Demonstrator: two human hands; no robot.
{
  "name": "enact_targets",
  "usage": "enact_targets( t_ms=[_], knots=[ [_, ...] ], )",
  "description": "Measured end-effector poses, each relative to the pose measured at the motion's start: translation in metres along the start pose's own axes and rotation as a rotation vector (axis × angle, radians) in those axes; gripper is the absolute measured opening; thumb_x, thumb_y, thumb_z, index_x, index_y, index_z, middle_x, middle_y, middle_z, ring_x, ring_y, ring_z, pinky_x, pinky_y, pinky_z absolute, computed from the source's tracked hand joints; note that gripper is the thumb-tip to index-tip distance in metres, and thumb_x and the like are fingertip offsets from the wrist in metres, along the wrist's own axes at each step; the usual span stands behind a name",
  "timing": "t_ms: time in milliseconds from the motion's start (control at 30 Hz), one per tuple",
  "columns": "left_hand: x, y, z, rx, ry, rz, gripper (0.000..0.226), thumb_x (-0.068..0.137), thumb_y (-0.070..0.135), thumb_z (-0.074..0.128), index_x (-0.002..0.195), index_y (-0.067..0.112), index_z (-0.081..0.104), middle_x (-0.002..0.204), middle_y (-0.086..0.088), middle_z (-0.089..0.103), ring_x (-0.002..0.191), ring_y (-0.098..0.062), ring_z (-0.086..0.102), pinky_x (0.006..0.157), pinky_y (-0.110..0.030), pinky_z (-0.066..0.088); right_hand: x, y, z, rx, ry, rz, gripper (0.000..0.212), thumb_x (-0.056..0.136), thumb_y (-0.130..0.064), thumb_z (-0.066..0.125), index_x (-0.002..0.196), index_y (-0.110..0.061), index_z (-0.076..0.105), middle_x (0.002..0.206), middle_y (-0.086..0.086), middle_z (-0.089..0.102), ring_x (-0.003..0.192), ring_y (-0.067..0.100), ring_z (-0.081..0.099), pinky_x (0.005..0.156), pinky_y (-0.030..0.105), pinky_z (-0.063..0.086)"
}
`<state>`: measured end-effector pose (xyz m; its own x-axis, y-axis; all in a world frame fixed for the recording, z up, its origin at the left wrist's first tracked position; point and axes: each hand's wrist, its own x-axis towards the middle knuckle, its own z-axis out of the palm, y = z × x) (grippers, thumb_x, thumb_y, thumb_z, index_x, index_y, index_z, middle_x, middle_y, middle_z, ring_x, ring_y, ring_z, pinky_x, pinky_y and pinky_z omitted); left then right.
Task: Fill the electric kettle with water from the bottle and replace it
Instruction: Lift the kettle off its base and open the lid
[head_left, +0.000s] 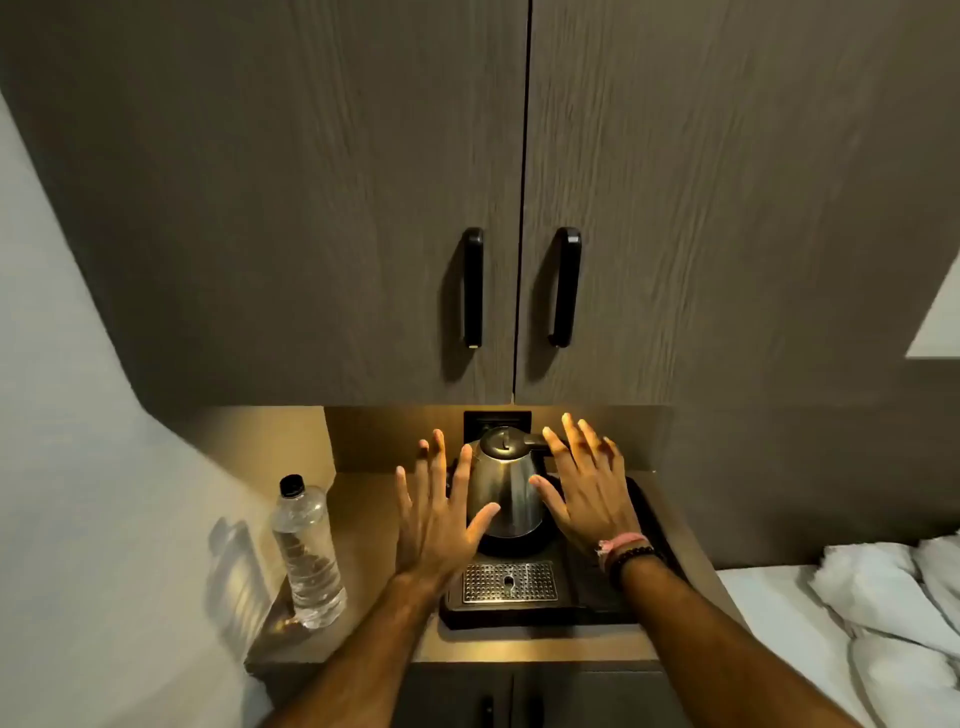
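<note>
A steel electric kettle (506, 486) with a black lid and handle stands on its round base on a black tray (602, 605) in a lit niche. My left hand (439, 514) hovers flat to its left, fingers spread, thumb near the kettle's body. My right hand (587, 483) is spread to its right, in front of the handle, with bracelets at the wrist. Neither holds anything. A clear plastic water bottle (307, 551) with a black cap stands upright on the counter at the far left, well apart from both hands.
The tray has a metal drip grate (509, 582) in front of the kettle. Closed upper cabinet doors with black handles (472, 288) hang low over the niche. A wall socket (496, 418) is behind the kettle. White bedding (857, 608) lies at the right.
</note>
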<state>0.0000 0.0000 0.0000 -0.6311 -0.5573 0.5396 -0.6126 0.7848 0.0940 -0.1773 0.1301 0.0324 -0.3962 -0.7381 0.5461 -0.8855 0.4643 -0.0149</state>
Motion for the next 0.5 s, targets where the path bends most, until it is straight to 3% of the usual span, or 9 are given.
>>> enact_targets(
  t_ms=[167, 333, 433, 500],
  knots=[
    [0.032, -0.001, 0.03, -0.106, -0.101, -0.133, 0.088, 0.089, 0.076, 0.025, 0.159, 0.027, 0.008, 0.168, -0.01, -0.005, 0.154, -0.032, 0.005, 0.117, -0.058, 0.024, 0.041, 0.023, 0.027, 0.098, -0.111, 0.056, 0.066, 0.09, -0.063, 0.028, 0.135, -0.021, 0.052, 0.139, 0.008, 0.055, 0.134, 0.027, 0.045, 0.109, 0.042, 0.031],
    [0.048, -0.006, 0.058, -0.277, -0.22, -0.238, 0.088, 0.087, 0.078, 0.026, 0.157, 0.035, -0.005, 0.168, 0.001, -0.012, 0.154, -0.028, 0.005, 0.119, -0.056, 0.021, 0.082, 0.025, 0.049, 0.406, -0.268, 0.241, 0.054, 0.084, -0.066, 0.045, 0.099, -0.022, 0.071, 0.104, 0.002, 0.072, 0.104, 0.025, 0.062, 0.095, 0.039, 0.044],
    [0.058, -0.011, 0.07, -0.432, -0.255, -0.332, 0.089, 0.091, 0.069, 0.042, 0.159, 0.027, 0.004, 0.169, -0.003, 0.002, 0.152, -0.027, 0.018, 0.12, -0.051, 0.026, 0.099, 0.014, 0.062, 0.674, -0.396, 0.408, 0.047, 0.079, -0.062, 0.06, 0.105, -0.023, 0.07, 0.114, 0.002, 0.071, 0.107, 0.025, 0.063, 0.094, 0.036, 0.049],
    [0.067, -0.01, 0.074, -0.562, -0.287, -0.411, 0.085, 0.091, 0.062, 0.054, 0.157, 0.02, 0.021, 0.163, -0.009, 0.028, 0.144, -0.028, 0.036, 0.115, -0.047, 0.036, 0.105, 0.009, 0.066, 0.707, -0.478, 0.463, 0.053, 0.078, -0.061, 0.064, 0.117, -0.025, 0.065, 0.129, 0.003, 0.064, 0.118, 0.027, 0.057, 0.103, 0.037, 0.045]
  ],
)
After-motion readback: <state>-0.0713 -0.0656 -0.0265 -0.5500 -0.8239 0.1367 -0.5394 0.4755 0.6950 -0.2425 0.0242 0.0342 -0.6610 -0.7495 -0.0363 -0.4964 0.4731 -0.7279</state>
